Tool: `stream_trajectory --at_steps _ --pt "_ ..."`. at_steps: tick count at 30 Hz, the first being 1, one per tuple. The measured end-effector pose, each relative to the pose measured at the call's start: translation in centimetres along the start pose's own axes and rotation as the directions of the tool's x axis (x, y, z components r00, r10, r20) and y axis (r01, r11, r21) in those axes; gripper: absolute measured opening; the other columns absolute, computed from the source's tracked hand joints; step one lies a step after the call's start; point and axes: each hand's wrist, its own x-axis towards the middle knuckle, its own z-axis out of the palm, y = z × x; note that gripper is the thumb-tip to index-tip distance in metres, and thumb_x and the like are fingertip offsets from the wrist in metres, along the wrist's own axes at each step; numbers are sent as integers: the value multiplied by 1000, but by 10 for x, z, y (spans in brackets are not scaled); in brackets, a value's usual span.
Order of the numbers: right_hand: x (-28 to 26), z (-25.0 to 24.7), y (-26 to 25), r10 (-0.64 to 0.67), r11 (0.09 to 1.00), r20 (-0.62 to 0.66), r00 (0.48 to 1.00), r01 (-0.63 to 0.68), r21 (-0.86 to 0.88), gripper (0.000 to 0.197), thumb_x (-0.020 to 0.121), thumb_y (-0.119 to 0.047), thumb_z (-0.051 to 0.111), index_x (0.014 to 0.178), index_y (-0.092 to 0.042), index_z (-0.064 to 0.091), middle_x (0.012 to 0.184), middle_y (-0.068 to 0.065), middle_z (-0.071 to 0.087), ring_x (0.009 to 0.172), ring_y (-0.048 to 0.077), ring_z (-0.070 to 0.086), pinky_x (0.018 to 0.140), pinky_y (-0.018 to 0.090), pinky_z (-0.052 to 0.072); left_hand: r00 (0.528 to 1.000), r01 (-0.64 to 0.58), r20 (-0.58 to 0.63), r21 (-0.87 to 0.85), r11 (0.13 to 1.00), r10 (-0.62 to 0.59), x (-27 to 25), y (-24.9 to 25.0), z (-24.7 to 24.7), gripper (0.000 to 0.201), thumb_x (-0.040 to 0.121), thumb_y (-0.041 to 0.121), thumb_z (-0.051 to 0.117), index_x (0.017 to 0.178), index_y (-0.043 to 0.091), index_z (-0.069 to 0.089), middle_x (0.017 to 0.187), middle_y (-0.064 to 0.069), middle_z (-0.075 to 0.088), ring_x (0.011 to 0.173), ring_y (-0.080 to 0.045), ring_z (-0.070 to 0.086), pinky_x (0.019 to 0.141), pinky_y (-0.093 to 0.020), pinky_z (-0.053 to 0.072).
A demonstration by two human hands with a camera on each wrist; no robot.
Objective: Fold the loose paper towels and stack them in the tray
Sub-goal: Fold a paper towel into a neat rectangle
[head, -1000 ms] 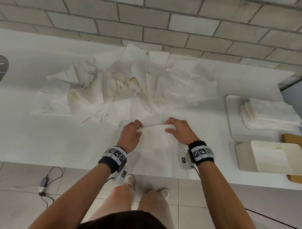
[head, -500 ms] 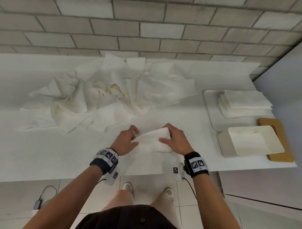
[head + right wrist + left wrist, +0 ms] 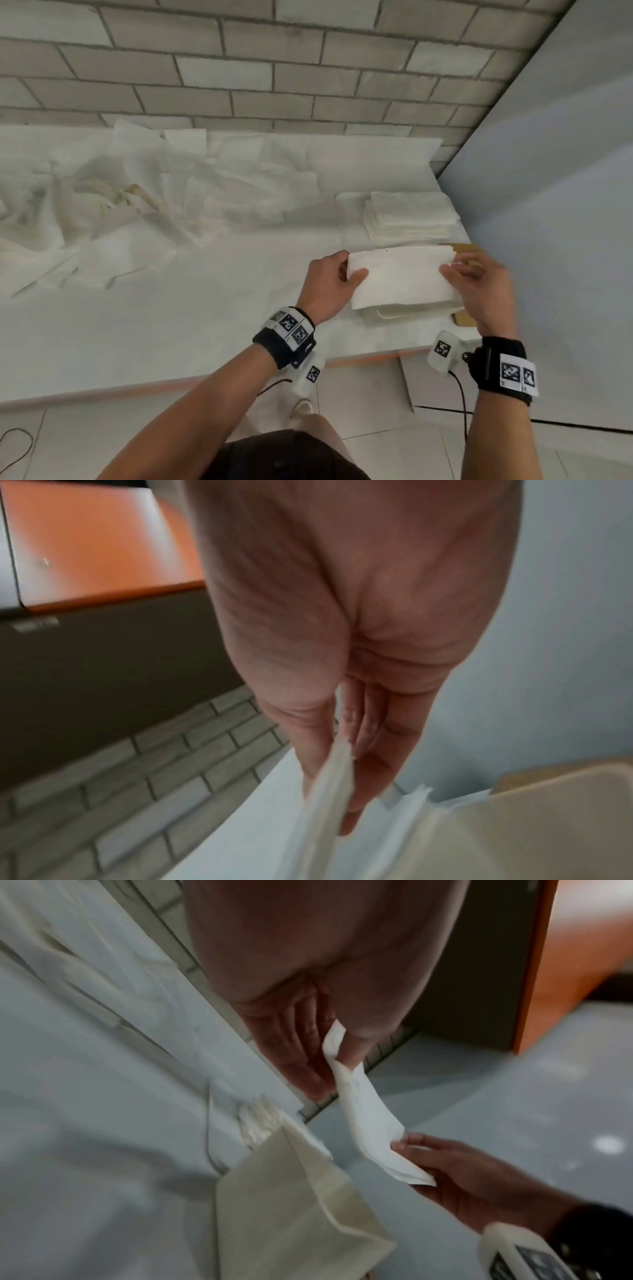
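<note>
A folded white paper towel [image 3: 400, 277] hangs in the air, stretched flat between both hands. My left hand [image 3: 351, 265] pinches its left end, thumb on top. My right hand [image 3: 452, 269] pinches the right end. In the left wrist view the towel [image 3: 363, 1110] runs from my left thumb and fingers [image 3: 308, 1056] down to the right hand [image 3: 462, 1172]. It hovers over a cream container [image 3: 404, 313], just in front of the flat white tray [image 3: 346, 205] with its stack of folded towels [image 3: 407, 216]. The loose towel pile [image 3: 154, 205] lies to the left.
A wooden board [image 3: 462, 318] lies under the cream container [image 3: 291, 1191] at the table's right front corner. A pale blue wall [image 3: 548, 205] closes the right side and a brick wall [image 3: 274, 85] runs behind. The table's front edge [image 3: 171, 383] is near my wrists.
Both hands lifted the folded towel off the table in front of me and carried it to the right, over the cream container. The head view turned right with them.
</note>
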Motion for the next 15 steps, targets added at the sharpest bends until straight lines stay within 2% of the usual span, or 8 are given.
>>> stream_trajectory --at_steps 2,5,8,9,12,14,15 --pt "18 -7 22 1 984 -27 1000 -6 -180 31 88 -16 88 107 -14 63 88 -1 76 93 27 74 88 41 56 1000 -6 6 178 984 5 11 -2 38 30 97 42 70 91 13 64 97 0 66 89 -18 62 79 -37 57" --pt "33 4 48 -24 890 43 999 41 -454 21 94 -12 80 99 -14 60 94 12 75 87 34 71 75 35 44 1000 -16 30 404 915 4 17 -10 78 28 96 40 69 92 12 64 119 -4 44 109 -23 44 89 -36 51" --pt "40 22 63 -79 716 125 989 144 -683 19 100 -5 63 91 -21 60 122 23 72 77 35 70 63 32 44 999 -2 34 513 858 -18 21 -13 99 19 87 26 72 92 12 59 122 -6 34 108 -29 43 83 -42 54" --pt "42 27 65 -73 672 145 987 156 -724 20 101 -3 59 93 -21 62 122 23 71 75 34 69 62 31 46 999 0 33 516 857 -20 21 -12 101 21 84 20 72 96 12 56 123 -6 32 106 -30 44 79 -44 55" --pt "45 35 74 28 633 166 986 111 -766 21 100 -5 60 109 -22 68 113 18 72 79 31 69 72 36 60 998 -45 57 438 898 22 24 -12 94 36 83 15 74 108 17 47 123 -3 35 101 -26 47 75 -45 56" --pt "42 37 70 123 663 165 979 43 -748 21 98 -14 70 117 -23 70 113 14 72 92 32 71 84 41 62 999 -39 45 350 936 25 27 -15 69 34 89 24 73 111 22 46 118 2 44 100 -22 51 80 -42 55" --pt "38 39 61 117 689 151 981 29 -724 22 97 -17 74 118 -21 71 115 15 73 99 33 72 87 40 61 1000 -26 17 314 949 22 30 -21 50 30 92 27 71 110 23 47 114 5 49 101 -21 53 82 -40 54"
